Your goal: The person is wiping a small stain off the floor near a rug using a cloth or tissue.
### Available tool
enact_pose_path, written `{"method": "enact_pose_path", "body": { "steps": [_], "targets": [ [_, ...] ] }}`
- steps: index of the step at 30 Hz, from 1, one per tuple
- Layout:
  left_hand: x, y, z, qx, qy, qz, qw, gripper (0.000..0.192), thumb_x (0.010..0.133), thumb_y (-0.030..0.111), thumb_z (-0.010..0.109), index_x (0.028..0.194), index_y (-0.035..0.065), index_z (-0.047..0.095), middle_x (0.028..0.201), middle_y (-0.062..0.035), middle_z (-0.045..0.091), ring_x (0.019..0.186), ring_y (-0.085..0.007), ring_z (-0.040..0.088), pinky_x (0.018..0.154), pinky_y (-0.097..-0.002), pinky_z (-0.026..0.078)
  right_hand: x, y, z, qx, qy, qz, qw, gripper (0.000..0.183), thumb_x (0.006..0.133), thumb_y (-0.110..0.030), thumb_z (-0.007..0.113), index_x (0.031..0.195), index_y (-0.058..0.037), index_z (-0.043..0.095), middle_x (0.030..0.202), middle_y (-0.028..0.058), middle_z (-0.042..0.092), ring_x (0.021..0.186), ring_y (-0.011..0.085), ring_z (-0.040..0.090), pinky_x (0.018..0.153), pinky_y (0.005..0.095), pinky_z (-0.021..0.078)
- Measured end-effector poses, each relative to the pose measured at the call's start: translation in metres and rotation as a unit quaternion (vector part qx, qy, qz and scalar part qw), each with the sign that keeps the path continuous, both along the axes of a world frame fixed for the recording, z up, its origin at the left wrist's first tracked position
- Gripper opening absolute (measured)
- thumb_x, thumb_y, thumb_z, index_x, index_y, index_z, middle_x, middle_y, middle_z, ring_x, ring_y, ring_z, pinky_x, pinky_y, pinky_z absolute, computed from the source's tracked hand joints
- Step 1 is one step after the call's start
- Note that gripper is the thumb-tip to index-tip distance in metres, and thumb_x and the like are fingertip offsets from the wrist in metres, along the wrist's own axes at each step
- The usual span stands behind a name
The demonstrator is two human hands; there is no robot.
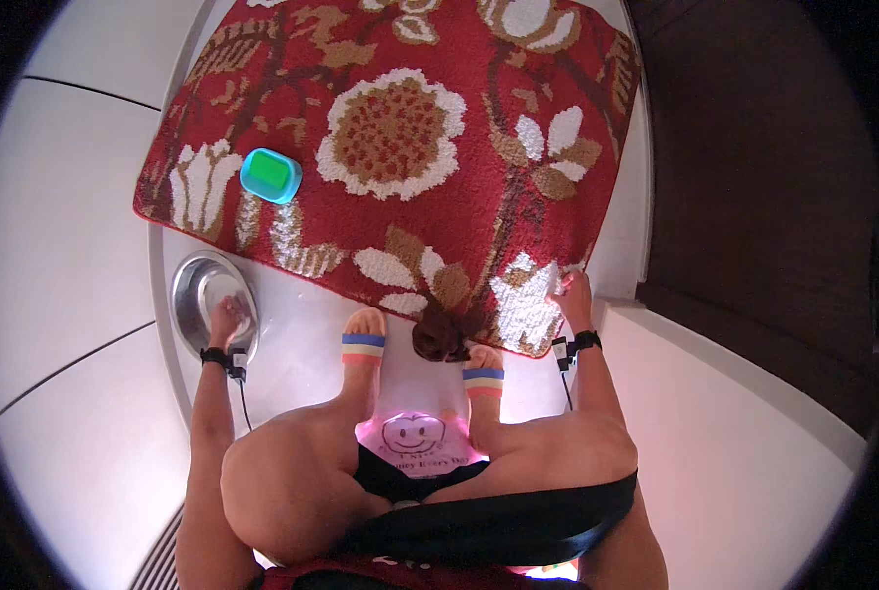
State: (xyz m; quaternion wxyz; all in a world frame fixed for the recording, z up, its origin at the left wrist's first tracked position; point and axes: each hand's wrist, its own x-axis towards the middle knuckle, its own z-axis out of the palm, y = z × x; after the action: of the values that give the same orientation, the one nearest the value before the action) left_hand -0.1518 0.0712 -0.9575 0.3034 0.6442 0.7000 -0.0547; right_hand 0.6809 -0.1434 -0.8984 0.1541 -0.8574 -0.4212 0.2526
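Observation:
My left hand [228,318] reaches into a round stainless-steel basin [182,295] on the wet floor. Its fingers are blurred, and I cannot tell whether they hold anything. At the lower right edge of a red floral rug [476,221], my right hand [573,299] is curled with the rug's border between its fingers. A blue plastic tub [248,184] rests on the rug's left part, with a bright green block [269,170] in it. Both wrists wear black straps with small wired devices.
My feet in striped slide sandals [363,346] stand at the rug's near edge. Between them is a dark brown object [437,338] of unclear kind. Pale walls [63,199] rise at left, a dark panel [749,184] at right. A floor grate [160,553] lies lower left.

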Motion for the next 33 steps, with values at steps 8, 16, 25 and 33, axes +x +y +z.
{"method": "enact_pose_path", "body": {
  "steps": [8, 16, 25, 33],
  "targets": [
    [0.04, -0.011, 0.029, 0.005, -0.053, 0.028, 0.998, 0.003, 0.069, 0.0, 0.065, 0.07, 0.0035, 0.066, 0.072, -0.0055, 0.067, 0.065, -0.015, 0.066, 0.056, -0.0292, 0.05, 0.003, 0.001, 0.015, -0.03, -0.022, -0.014, 0.999, 0.047, 0.066, -0.003, 0.082, 0.103, -0.0046, 0.054, 0.098, 0.0113, 0.056, 0.098, 0.0316, 0.056, 0.087, 0.0405, 0.0474],
    [0.053, -0.001, 0.099, -0.066, -0.27, 0.244, 0.929, 0.018, 0.08, 0.001, 0.065, 0.096, -0.0006, 0.073, 0.081, -0.009, 0.072, 0.074, -0.0171, 0.07, 0.066, -0.0279, 0.056, -0.007, 0.046, 0.046, 0.025, -0.149, 0.051, 0.987, 0.085, 0.069, -0.013, 0.085, 0.141, -0.003, 0.042, 0.148, 0.0206, 0.039, 0.137, 0.0367, 0.038, 0.114, 0.0408, 0.0332],
    [-0.027, -0.01, 0.09, 0.092, -0.094, 0.046, 0.99, 0.026, 0.086, 0.0, 0.058, 0.11, 0.0005, 0.07, 0.106, -0.0131, 0.072, 0.093, -0.0204, 0.071, 0.083, -0.0298, 0.056, 0.0, 0.042, 0.023, 0.023, -0.101, -0.019, 0.994, 0.098, 0.067, -0.022, 0.088, 0.145, 0.0036, 0.034, 0.153, 0.0277, 0.03, 0.141, 0.0401, 0.031, 0.117, 0.042, 0.0294],
    [-0.013, -0.017, 0.13, 0.059, -0.118, 0.115, 0.985, 0.026, 0.094, 0.002, 0.055, 0.118, -0.0016, 0.065, 0.109, -0.0094, 0.07, 0.097, -0.0145, 0.067, 0.083, -0.0258, 0.054, 0.031, 0.023, -0.015, 0.031, -0.06, -0.142, 0.988, 0.07, 0.064, -0.024, 0.09, 0.12, 0.0012, 0.056, 0.11, 0.0188, 0.063, 0.102, 0.0317, 0.061, 0.091, 0.0417, 0.0494]
  ]
}}
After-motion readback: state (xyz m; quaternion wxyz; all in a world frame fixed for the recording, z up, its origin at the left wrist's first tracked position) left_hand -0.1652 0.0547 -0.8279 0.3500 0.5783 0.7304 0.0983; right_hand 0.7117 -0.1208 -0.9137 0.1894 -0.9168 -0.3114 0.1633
